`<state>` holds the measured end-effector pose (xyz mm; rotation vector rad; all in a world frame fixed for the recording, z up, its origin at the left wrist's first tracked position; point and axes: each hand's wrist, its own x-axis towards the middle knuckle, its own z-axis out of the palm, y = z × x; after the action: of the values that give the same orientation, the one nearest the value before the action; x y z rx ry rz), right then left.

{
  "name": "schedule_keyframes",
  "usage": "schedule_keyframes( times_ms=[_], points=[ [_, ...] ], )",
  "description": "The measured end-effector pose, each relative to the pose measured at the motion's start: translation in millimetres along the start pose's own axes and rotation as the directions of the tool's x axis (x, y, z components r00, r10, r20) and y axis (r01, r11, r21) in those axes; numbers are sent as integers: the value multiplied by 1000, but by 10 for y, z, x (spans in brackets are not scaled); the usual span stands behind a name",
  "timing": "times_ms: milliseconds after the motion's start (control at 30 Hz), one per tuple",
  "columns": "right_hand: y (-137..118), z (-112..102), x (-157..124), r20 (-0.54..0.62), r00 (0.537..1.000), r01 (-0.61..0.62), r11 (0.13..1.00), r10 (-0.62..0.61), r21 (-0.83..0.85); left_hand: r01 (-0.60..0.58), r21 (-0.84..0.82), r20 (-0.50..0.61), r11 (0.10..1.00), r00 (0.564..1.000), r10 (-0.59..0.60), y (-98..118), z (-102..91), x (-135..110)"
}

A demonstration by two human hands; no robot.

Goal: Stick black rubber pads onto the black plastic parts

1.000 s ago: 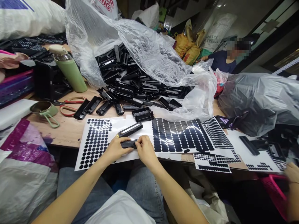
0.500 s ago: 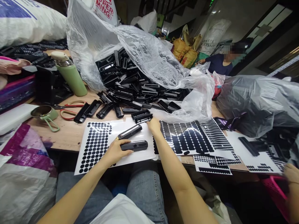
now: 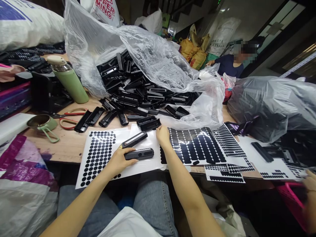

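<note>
Two hands at the table (image 3: 65,149), both in front of the pile (image 3: 133,90) of black cases; left hand (image 3: 122,160) has the left end of the lower case (image 3: 142,154) grasped between thumb and fingers, the case lying lengthwise over white paper (image 3: 145,166), in front of the pile; upper case (image 3: 134,139) lies between lower case and pile, slanted, its right end nearer the pile; its left end is close to the left fingers, contact unclear. Right hand (image 3: 163,134): fingers curled, tips at the right end of the front case (image 3: 149,125), an open trough at the pile's front edge; whether they grip or only touch it, cannot tell.

Around the pile: dot sheet (image 3: 97,154), front-left, partly under the left forearm; strip sheet (image 3: 195,144), front-right; small-dot sheet (image 3: 229,141), farther right; clear bag (image 3: 158,59), draped behind and over its right side; bottle (image 3: 71,84), scissors (image 3: 70,114) and cup (image 3: 51,122), all left of it; grey bag (image 3: 271,102), well to its right; person in a dark top (image 3: 228,64), behind it and right; another person's hand (image 3: 311,182), far right of it, blurred, finger state unreadable.
</note>
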<state>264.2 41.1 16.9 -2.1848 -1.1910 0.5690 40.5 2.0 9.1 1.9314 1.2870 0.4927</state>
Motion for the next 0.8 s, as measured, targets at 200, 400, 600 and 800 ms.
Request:
schedule_keyframes(
  times_ms=[200, 400, 600, 800],
  points=[
    [249, -241, -660, 394, 919, -218, 854, 16, 473, -10, 5, 23, 1000, 1000, 10, -28, 0, 23],
    [366, -150, -984, 449, 894, -292, 767, 6, 571, -37, 29, 24, 999, 999, 36, -28, 1, 28],
    [350, -143, -955, 440, 898, -258, 809, -2, 529, -42, 26, 10, 999, 999, 42, -44, 15, 13],
    [332, -144, -976, 422, 907, -224, 833, -12, 506, -46, 13, -1, 999, 999, 46, -55, 21, 10]
  ],
)
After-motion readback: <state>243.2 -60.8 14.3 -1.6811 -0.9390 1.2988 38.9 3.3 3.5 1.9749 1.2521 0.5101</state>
